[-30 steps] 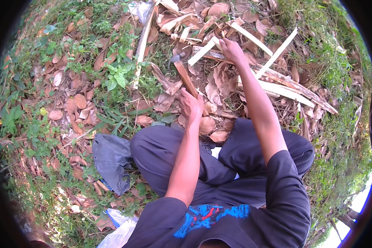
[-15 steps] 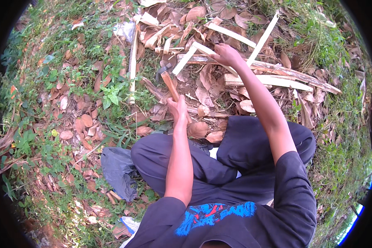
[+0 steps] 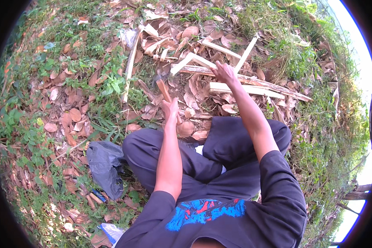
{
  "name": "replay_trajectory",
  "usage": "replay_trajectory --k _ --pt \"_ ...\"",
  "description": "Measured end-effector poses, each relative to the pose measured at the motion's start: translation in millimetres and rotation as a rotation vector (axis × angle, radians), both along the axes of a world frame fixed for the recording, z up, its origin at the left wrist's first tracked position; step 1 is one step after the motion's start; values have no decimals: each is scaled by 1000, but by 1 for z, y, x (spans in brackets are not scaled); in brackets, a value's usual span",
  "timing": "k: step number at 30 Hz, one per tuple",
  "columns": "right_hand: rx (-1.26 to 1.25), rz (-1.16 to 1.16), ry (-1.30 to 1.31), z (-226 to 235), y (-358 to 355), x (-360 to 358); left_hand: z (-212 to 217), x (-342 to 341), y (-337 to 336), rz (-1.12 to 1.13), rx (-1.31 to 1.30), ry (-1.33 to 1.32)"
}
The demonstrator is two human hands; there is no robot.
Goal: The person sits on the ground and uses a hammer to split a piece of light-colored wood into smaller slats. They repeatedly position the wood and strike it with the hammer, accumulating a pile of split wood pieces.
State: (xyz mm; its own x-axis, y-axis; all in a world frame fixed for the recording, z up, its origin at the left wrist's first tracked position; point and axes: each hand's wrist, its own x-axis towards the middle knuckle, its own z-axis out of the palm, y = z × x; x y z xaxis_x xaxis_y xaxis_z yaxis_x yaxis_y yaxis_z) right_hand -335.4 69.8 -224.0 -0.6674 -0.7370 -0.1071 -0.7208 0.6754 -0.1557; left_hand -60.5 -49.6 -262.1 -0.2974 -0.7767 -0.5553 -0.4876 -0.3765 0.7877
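My left hand (image 3: 169, 110) is wrapped round the wooden handle of a hammer (image 3: 163, 90), whose dark metal head points away from me over the leaves. My right hand (image 3: 225, 73) has its fingers closed at a pale wooden strip (image 3: 201, 60) and covers part of it. That strip meets a second pale strip (image 3: 182, 65) at an angle, forming a corner. Farther back, another strip (image 3: 221, 49) runs toward an upright-slanting strip (image 3: 247, 53). Beneath lies a rough plank with bark (image 3: 273, 85). Nearer to me is a thick pale piece of wood (image 3: 252, 90).
Dry leaves and grass cover the ground. A long stick (image 3: 130, 68) lies left of the hammer, with a clear plastic bag (image 3: 129, 36) at its far end. A black plastic bag (image 3: 105, 167) rests beside my left knee. My crossed legs (image 3: 219, 165) are close in front.
The whole view has shifted. My right hand has come a little nearer to me along the strip. My left hand still grips the hammer in much the same place.
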Motion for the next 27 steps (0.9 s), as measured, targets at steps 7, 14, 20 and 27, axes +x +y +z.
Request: replay_trajectory --k 7,14,20,27 --pt "-302 -107 65 93 48 14 1 -5 8 77 95 182" --pt "-359 -218 141 122 37 52 -7 1 2 163 53 158" --pt "-140 -298 152 20 2 32 16 10 6 128 209 250" --pt "-48 -251 26 0 7 7 19 18 4 183 218 236"
